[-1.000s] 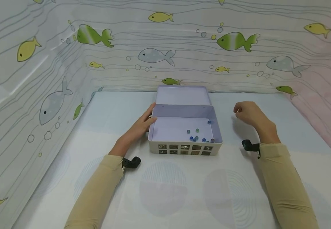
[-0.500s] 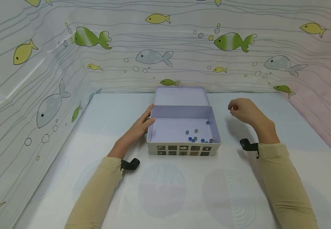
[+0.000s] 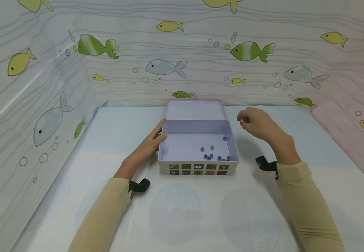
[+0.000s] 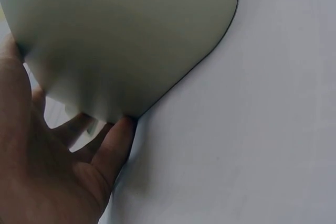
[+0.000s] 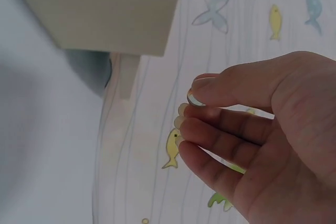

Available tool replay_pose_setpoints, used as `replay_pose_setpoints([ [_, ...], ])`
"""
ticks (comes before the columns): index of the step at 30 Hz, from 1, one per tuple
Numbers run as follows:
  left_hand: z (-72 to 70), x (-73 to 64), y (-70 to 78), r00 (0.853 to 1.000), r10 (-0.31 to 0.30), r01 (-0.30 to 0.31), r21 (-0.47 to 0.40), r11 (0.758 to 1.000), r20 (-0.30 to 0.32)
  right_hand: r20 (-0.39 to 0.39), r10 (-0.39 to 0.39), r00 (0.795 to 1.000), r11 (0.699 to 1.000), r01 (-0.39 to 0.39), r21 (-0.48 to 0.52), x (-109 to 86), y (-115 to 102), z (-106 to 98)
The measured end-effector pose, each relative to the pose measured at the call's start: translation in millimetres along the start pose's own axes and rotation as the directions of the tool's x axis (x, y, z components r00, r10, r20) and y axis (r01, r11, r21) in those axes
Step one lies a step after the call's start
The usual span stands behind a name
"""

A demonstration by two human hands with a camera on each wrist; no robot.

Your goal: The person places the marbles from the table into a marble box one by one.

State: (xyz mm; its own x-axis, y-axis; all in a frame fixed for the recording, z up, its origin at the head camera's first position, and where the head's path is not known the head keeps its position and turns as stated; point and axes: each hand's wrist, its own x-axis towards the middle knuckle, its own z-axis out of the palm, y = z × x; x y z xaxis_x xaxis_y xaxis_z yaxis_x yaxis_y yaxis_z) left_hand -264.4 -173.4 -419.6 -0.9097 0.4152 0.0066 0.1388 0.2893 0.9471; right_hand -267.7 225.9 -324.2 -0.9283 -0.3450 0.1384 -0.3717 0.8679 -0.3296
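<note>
A pale lidded tin box (image 3: 188,143) lies open on the table, several blue and greenish glass marbles (image 3: 212,148) at the right of its floor. At its left wall, my left hand (image 3: 151,141) holds the box, thumb over the rim and fingers along the outside; in the left wrist view the fingertips (image 4: 124,129) meet the wall's edge. My right hand (image 3: 257,124) is raised just right of the box. Between its thumb and forefinger it pinches a small clear marble (image 5: 194,99), mostly hidden by the fingertips.
The box's lid (image 3: 195,109) stands tilted back on the far side. Behind it hangs a fish-patterned sheet (image 3: 200,52). Black wrist cameras (image 3: 140,185) sit below both hands, over the pale table cloth (image 3: 175,217).
My right hand has moved left and closer to the box, still pinching. My left hand stays at the box's left wall. The head view has shifted slightly.
</note>
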Motion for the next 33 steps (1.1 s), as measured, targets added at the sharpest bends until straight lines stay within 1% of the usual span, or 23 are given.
replay_pose_setpoints([
  [5, -3.1, 0.7, 0.4, 1.000, 0.006, -0.006, 0.006, 1.000, 0.000, -0.019, -0.050, 0.999, 0.999, 0.050, 0.013, -0.9, -15.1, -0.9],
  [7, -3.7, 0.3, 0.4, 1.000, 0.001, -0.001, 0.011, 1.000, -0.004, -0.018, -0.059, 0.998, 0.998, 0.060, 0.025, -0.8, -21.4, 1.6],
  [10, -4.5, -0.7, -1.0, 1.000, 0.008, -0.008, 0.007, 1.000, 0.001, -0.006, -0.083, 0.997, 0.995, 0.083, 0.046, -1.2, -32.0, 7.2],
  [17, -4.1, -1.2, -4.0, 1.000, 0.018, -0.018, -0.020, 1.000, 0.017, 0.077, -0.160, 0.984, 0.986, 0.155, 0.068, -3.9, -53.1, 21.5],
  [22, -4.1, -1.9, -4.8, 1.000, 0.008, -0.008, -0.015, 1.000, 0.008, 0.141, -0.181, 0.973, 0.982, 0.170, 0.083, -2.8, -64.5, 32.6],
  [28, -3.6, -1.2, -3.7, 1.000, 0.012, -0.011, -0.024, 1.000, 0.013, 0.220, -0.209, 0.953, 0.977, 0.192, 0.095, -1.9, -71.9, 47.2],
  [33, -1.9, 0.2, -3.6, 1.000, 0.012, -0.011, -0.029, 1.000, 0.014, 0.265, -0.237, 0.935, 0.971, 0.219, 0.096, -2.7, -76.6, 59.3],
])
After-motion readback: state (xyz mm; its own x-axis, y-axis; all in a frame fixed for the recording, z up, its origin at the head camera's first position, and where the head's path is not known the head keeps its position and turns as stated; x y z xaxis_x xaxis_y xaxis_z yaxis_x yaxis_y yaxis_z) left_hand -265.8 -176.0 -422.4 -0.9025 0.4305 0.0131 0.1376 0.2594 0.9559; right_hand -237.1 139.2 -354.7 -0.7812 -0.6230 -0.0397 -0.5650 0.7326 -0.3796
